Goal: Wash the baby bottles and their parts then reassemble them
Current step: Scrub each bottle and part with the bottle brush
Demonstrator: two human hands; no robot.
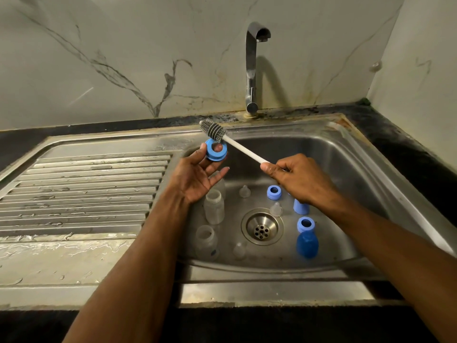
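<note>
Ring (215, 150): I am holding this blue collar up over the left rim of the sink (358, 154), clear of the other parts, so the brush can get at it.
Left hand (197, 175): palm is facing up; thumb and fingertips are pinching the ring by its edge, one fingertip showing through the hole, the last finger lying straight and free. Holding by the edge is leaving the face and thread open to scrubbing.
Brush (213, 130): its grey bristled head is touching the ring's upper edge, the white handle slanting down toward me on the right.
Right hand (296, 178): fingers are curling round the far end of the handle, thumb on top; gripping at the end is giving me reach and swing.
Tap (254, 68): no water is running, so I judge I am scrubbing, not rinsing.
Bottles (214, 206): three clear ones are lying at the left of the basin, one half hidden under my left hand.
Teats (276, 209): clear ones are sitting near the drain (262, 228).
Other blue parts (274, 192): two rings and two caps are waiting at the right of the basin, so most of the washing seems ahead, and reassembly is not yet begun.
</note>
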